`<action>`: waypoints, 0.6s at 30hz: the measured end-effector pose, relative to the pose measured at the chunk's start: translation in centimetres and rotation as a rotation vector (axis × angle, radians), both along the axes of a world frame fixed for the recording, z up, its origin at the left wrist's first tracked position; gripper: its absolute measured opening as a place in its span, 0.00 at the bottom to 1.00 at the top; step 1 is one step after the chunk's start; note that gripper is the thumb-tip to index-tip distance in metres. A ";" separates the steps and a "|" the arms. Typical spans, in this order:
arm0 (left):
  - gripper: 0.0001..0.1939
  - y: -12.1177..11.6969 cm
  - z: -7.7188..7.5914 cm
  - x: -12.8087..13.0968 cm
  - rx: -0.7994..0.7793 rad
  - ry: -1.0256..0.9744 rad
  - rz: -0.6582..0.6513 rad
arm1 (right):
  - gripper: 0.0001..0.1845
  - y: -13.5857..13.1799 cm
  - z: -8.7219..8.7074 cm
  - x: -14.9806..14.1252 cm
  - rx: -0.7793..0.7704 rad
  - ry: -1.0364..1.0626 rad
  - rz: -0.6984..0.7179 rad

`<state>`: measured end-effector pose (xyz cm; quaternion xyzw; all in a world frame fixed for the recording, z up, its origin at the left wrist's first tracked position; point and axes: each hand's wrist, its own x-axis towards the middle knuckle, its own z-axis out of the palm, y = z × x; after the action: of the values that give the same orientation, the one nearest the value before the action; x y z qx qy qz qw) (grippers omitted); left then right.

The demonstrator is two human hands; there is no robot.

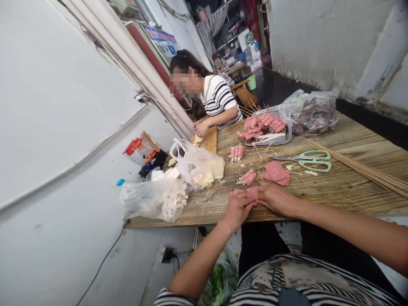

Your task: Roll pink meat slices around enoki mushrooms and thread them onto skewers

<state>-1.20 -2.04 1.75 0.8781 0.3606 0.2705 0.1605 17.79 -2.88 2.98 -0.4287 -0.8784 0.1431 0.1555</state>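
Note:
My left hand [237,208] and my right hand [273,198] meet at the near edge of the wooden table [338,187], fingers pinched together on a pink meat slice [253,192] lying between them. Just beyond sit a small stack of pink slices [276,173] and a rolled bundle of meat on sticks [247,177]. Another small skewered bundle [236,153] lies farther out.
Green-handled scissors [307,160] and a long bundle of bamboo skewers [363,170] lie to the right. A metal tray [280,138] holds several finished skewers. Plastic bags of food [178,187] crowd the left end. A person in a striped shirt [216,100] works across the table.

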 end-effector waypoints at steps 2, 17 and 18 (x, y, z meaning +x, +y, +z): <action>0.07 0.2 0.2 0.0 -0.032 0.008 -0.012 | 0.14 0.1 0.2 0.0 -0.024 0.001 0.003; 0.04 1.3 0.7 0.0 -0.241 -0.007 0.063 | 0.19 0.2 -0.4 -0.2 0.036 0.021 0.022; 0.04 0.9 0.4 -0.1 -0.194 -0.031 0.106 | 0.17 0.5 -0.3 -0.1 -0.002 0.048 0.015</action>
<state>-1.27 -1.11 2.16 0.8339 0.4285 0.2558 0.2357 17.67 -2.40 2.69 -0.4188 -0.8774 0.1553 0.1748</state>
